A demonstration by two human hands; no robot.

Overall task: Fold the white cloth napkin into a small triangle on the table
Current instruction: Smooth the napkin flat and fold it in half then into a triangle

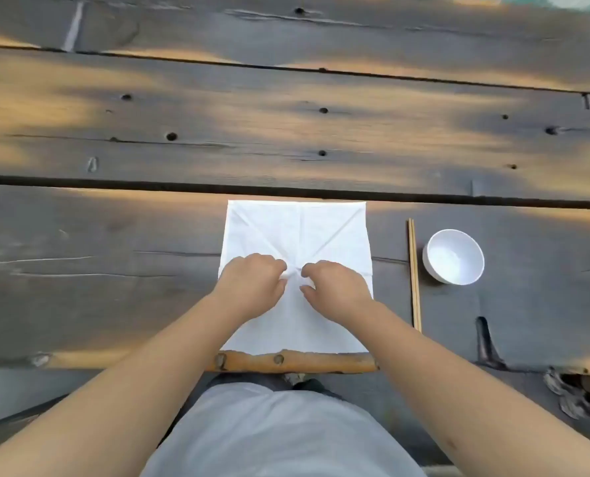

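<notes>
The white cloth napkin (297, 228) lies flat as a square on the dark wooden table (114, 270), near its front edge. Creases run from its far corners to its middle. My left hand (252, 287) and my right hand (334, 290) rest side by side on the napkin's centre, fingers curled. Their fingertips pinch cloth points gathered at the middle. The hands and forearms hide the lower middle of the napkin.
A pair of wooden chopsticks (414, 273) lies to the right of the napkin, pointing away from me. A white bowl (453, 256) stands just beyond them. Wide gaps run between the table's planks (286, 192). The table's front edge (293, 361) is rough.
</notes>
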